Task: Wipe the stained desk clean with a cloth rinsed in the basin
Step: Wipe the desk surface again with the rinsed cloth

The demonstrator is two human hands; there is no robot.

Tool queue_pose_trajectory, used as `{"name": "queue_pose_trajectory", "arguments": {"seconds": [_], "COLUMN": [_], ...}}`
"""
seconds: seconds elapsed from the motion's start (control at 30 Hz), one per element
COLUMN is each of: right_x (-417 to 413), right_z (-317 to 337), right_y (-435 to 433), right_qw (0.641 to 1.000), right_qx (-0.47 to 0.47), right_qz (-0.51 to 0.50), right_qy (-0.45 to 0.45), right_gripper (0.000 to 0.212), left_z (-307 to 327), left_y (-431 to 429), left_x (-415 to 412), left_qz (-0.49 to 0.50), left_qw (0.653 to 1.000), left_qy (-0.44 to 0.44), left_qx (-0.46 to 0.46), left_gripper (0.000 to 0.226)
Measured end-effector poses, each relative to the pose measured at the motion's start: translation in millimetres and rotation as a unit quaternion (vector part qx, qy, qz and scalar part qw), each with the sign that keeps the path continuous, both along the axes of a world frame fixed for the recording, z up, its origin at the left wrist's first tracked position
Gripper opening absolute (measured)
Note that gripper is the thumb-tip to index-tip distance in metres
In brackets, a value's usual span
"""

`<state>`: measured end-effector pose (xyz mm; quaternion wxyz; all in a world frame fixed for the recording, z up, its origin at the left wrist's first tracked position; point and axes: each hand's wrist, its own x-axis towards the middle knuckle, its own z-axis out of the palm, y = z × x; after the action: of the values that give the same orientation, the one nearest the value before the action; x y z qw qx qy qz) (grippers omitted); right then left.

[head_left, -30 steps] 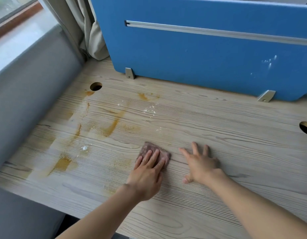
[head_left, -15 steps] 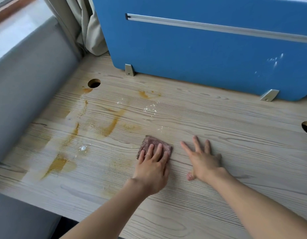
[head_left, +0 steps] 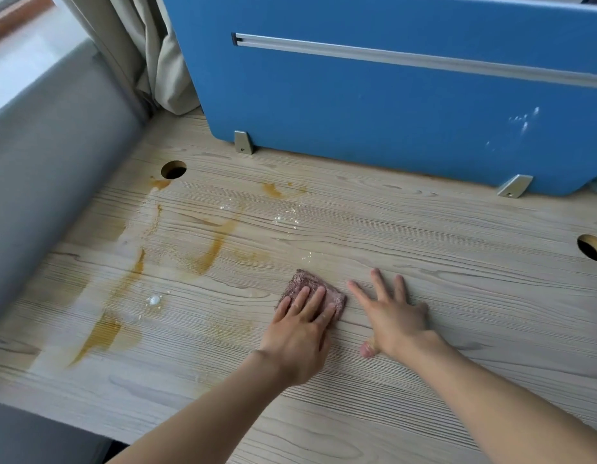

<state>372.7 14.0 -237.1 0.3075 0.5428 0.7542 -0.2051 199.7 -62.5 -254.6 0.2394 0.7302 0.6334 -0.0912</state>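
Pushed a little farther from the person than a second ago, the cloth [head_left: 310, 281] now lies nearer the blue partition [head_left: 391, 112], and the left hand [head_left: 299, 336] has gone forward with it; the right hand [head_left: 392, 318] has kept its place just beside them. This small, folded, brownish-pink cloth sits flat near the middle of the wooden desk [head_left: 458, 329]. Its far corner shows past the fingertips. Straight, close-set fingers of the left hand press down on its near half, gripping nothing. Flat on the bare wood, the right hand has its fingers spread wide and its thumb tucked toward the person, and holds nothing either; its forefinger lies close to the cloth's right edge without clearly touching it. Left of the cloth run the orange-brown stains: a long streak [head_left: 213, 246], a thinner one [head_left: 138, 262] beyond it, a broad patch [head_left: 103, 334] toward the near left edge, and smaller marks [head_left: 273, 190] closer to the partition. A white blob [head_left: 153, 299] lies among them, and white specks [head_left: 287, 219] lie farther back. Open wood stretches right of the hands as far as a round cable hole [head_left: 592, 247]; a second hole [head_left: 173, 169] sits at the far left. Along its back edge the desk meets the partition, which stands on two metal brackets [head_left: 242, 142] and carries a silver rail [head_left: 424, 60]. On the left it is bounded by a grey ledge [head_left: 56, 162], with a beige curtain [head_left: 156, 61] hanging in the corner.
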Motion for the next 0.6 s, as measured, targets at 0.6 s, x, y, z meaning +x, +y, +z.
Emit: {"name": "queue_pose_trajectory", "arguments": {"seconds": [0.6], "right_x": [2.4], "right_z": [1.1], "right_y": [23.0], "right_qw": [0.999], "right_qx": [-0.005], "right_qz": [-0.043], "right_qy": [0.015], "right_gripper": [0.115], "left_z": [5.4], "left_y": [23.4], "left_x": [4.2], "left_qz": [-0.009], "left_qw": [1.000], "left_qy": [0.009], "left_qx": [-0.009], "left_gripper": [0.064]}}
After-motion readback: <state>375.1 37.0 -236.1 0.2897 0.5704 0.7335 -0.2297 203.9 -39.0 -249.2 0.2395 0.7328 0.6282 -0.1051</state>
